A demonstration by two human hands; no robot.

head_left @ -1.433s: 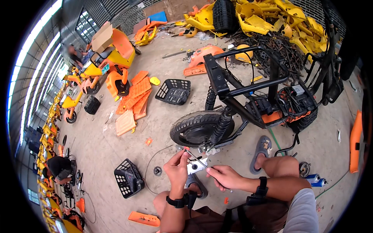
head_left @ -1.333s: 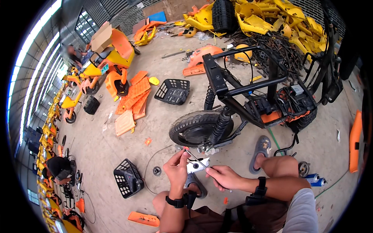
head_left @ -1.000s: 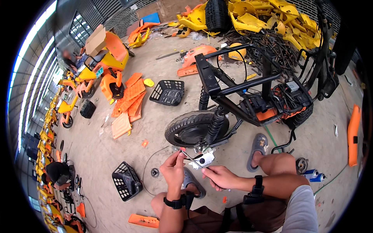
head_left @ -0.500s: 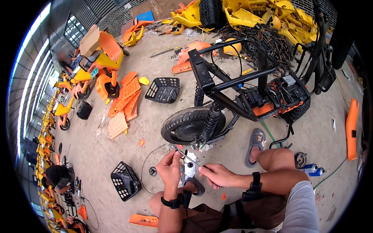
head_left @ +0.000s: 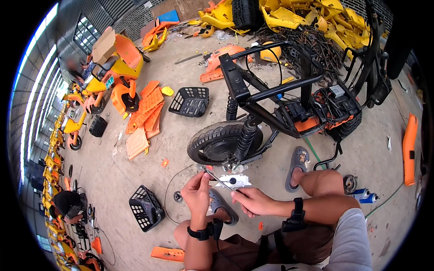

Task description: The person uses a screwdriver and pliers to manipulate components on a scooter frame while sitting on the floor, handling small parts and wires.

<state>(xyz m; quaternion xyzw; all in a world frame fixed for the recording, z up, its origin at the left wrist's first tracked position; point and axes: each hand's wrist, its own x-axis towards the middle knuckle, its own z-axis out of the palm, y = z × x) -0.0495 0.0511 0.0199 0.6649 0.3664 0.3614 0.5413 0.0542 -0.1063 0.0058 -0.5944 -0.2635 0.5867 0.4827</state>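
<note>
One slim metal rod (head_left: pixel 219 181) sits near, just short of a wheel (head_left: pixel 214 151): our left hand (head_left: pixel 196 192) pinches its far left end, our right hand (head_left: pixel 255 202) closes round its near right end. The black frame (head_left: pixel 273 123) already stands uncovered, as far as we see; wheel, shock absorber (head_left: pixel 245 141) and wiring (head_left: pixel 332 110) remain fitted. We see characters on a scooter's (head_left: pixel 121 63) green plate (head_left: pixel 110 82), far left, too small to read surely.
</note>
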